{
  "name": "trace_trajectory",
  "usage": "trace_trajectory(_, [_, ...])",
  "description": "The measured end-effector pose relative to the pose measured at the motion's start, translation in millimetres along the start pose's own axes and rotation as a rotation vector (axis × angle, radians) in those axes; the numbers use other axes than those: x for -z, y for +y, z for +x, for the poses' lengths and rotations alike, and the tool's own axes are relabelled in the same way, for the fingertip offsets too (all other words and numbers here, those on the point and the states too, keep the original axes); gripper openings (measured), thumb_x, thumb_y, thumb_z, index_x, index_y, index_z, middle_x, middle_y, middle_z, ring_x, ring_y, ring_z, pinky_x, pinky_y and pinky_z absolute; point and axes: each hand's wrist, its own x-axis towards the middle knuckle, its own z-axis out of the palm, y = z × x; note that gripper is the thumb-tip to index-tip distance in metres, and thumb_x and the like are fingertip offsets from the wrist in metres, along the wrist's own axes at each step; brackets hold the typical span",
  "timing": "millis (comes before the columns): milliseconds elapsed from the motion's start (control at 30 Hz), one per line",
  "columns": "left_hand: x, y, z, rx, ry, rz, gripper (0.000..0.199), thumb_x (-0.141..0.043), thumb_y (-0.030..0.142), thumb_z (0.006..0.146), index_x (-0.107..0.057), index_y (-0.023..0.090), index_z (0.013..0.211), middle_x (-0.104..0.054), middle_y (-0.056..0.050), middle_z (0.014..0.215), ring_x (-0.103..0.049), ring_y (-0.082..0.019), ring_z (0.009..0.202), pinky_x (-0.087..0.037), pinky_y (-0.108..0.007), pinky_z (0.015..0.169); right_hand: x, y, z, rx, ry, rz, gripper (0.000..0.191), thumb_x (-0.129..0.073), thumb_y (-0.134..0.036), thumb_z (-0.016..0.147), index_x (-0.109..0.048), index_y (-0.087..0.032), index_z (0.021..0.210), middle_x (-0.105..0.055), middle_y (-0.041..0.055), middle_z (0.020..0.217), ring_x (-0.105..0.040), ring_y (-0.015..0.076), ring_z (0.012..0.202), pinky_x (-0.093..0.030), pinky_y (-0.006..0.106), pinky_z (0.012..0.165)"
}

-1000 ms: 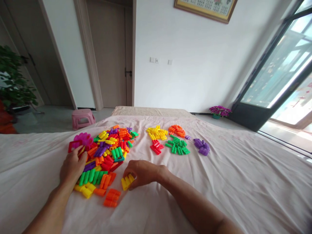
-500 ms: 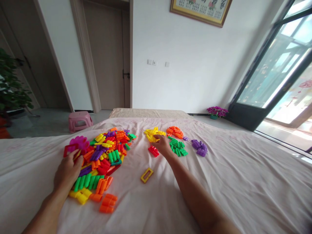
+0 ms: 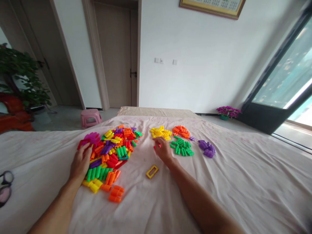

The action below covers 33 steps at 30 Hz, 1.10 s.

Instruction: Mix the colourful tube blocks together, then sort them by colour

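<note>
My left hand (image 3: 81, 161) is at the left edge of a mixed heap of plastic building blocks (image 3: 106, 159). Its fingers are bent together by a red frame-shaped piece (image 3: 83, 142) and a magenta flower-shaped piece (image 3: 93, 138); what they pinch is hidden. My right hand (image 3: 163, 151) hovers low over red blocks (image 3: 155, 148), mostly covering them, with thumb and fingers apart and nothing visible between them. Just beyond it lie yellow blocks (image 3: 161, 132). Green blocks (image 3: 181, 146), orange blocks (image 3: 181, 131) and purple blocks (image 3: 207, 149) form separate groups to its right.
A yellow rectangular frame piece (image 3: 152, 171) lies alone between my forearms on the pale cloth (image 3: 239, 182). Glasses (image 3: 6, 187) rest at the far left. Beyond the cloth stand a pink stool (image 3: 91, 118) and a pot of magenta flowers (image 3: 228, 112).
My right hand has drawn back from the yellow blocks to the red ones. My left hand has shifted slightly at the heap's edge. The view has turned left, bringing the glasses in.
</note>
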Motion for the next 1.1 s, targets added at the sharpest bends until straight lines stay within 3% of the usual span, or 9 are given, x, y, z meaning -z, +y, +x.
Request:
trace_trajectory(133, [4.8, 10.2, -9.1, -0.022, -0.044, -0.085, 0.069, -0.032, 0.057, 0.091, -0.052, 0.012, 0.138, -0.05, -0.016, 0.147, -0.041, -0.028, 0.14, -0.028, -0.044, 0.12, -2.3, -13.1, -10.1, 0.158, -0.188, 0.002, 0.04, -0.047, -0.003, 0.082, -0.073, -0.021, 0.107, -0.07, 0.007, 0.108, -0.066, 0.0184, 0.099, -0.053, 0.032, 0.09])
trace_trajectory(267, [19.1, 13.6, -37.9, -0.115, -0.13, -0.036, 0.067, -0.031, 0.057, 0.092, -0.047, 0.018, 0.144, -0.042, -0.012, 0.153, -0.028, -0.026, 0.148, -0.019, -0.046, 0.123, -4.1, -11.7, -13.7, 0.155, -0.247, 0.008, 0.038, -0.046, -0.002, 0.084, -0.073, -0.02, 0.104, -0.071, 0.0071, 0.108, -0.066, 0.0185, 0.1, -0.053, 0.031, 0.089])
trace_trajectory(367, [35.4, 19.4, -80.0, -0.267, -0.268, 0.061, 0.065, -0.04, 0.056, 0.092, -0.042, 0.027, 0.149, -0.033, -0.009, 0.159, -0.025, -0.029, 0.15, -0.022, -0.049, 0.122, -5.5, -10.4, -13.4, 0.122, -0.263, 0.007, 0.039, -0.045, -0.001, 0.083, -0.074, -0.02, 0.102, -0.071, 0.0065, 0.105, -0.066, 0.0181, 0.098, -0.053, 0.031, 0.089])
trace_trajectory(500, [43.5, 38.8, -132.7, -0.533, -0.39, 0.207, 0.09, -0.064, 0.06, 0.078, -0.026, 0.037, 0.157, -0.021, -0.01, 0.164, -0.022, -0.035, 0.15, -0.032, -0.053, 0.117, -7.0, -13.0, -13.1, 0.08, -0.308, -0.005, 0.04, -0.045, 0.0, 0.082, -0.074, -0.021, 0.101, -0.071, 0.0054, 0.103, -0.066, 0.018, 0.096, -0.052, 0.031, 0.088])
trace_trajectory(600, [29.1, 59.9, -148.6, -0.596, -0.338, 0.32, 0.093, -0.067, 0.063, 0.074, -0.031, 0.035, 0.156, -0.02, -0.015, 0.163, -0.023, -0.042, 0.148, -0.033, -0.062, 0.112, -7.6, -15.1, -14.0, 0.067, -0.339, -0.026, 0.04, -0.046, 0.0, 0.082, -0.074, -0.021, 0.1, -0.071, 0.0054, 0.102, -0.066, 0.0181, 0.095, -0.052, 0.03, 0.087])
trace_trajectory(733, [-5.3, 93.7, -146.9, -0.526, -0.289, 0.4, 0.081, -0.061, 0.061, 0.081, -0.041, 0.029, 0.152, -0.024, -0.022, 0.161, -0.025, -0.046, 0.145, -0.034, -0.069, 0.103, -7.5, -14.0, -15.7, 0.067, -0.34, -0.035, 0.039, -0.047, 0.0, 0.081, -0.074, -0.02, 0.099, -0.072, 0.0058, 0.101, -0.066, 0.0181, 0.094, -0.052, 0.029, 0.086])
trace_trajectory(933, [-52.6, 140.6, -129.8, -0.588, -0.275, 0.438, 0.061, -0.06, 0.043, 0.087, -0.053, 0.024, 0.144, -0.034, -0.021, 0.158, -0.026, -0.044, 0.144, -0.022, -0.073, 0.107, -8.2, -12.2, -15.3, 0.048, -0.346, -0.037, 0.038, -0.047, 0.0, 0.081, -0.074, -0.02, 0.101, -0.071, 0.0056, 0.102, -0.066, 0.0177, 0.095, -0.051, 0.028, 0.087])
trace_trajectory(1100, [-73.9, 160.0, -104.9, -0.612, -0.255, 0.415, 0.05, -0.06, 0.032, 0.088, -0.059, 0.024, 0.138, -0.044, -0.02, 0.153, -0.029, -0.041, 0.145, -0.017, -0.073, 0.109, -3.1, -19.4, -14.0, 0.038, -0.356, -0.027, 0.028, -0.052, -0.011, 0.089, -0.073, -0.02, 0.106, -0.07, 0.0063, 0.101, -0.066, 0.0173, 0.091, -0.051, 0.028, 0.083])
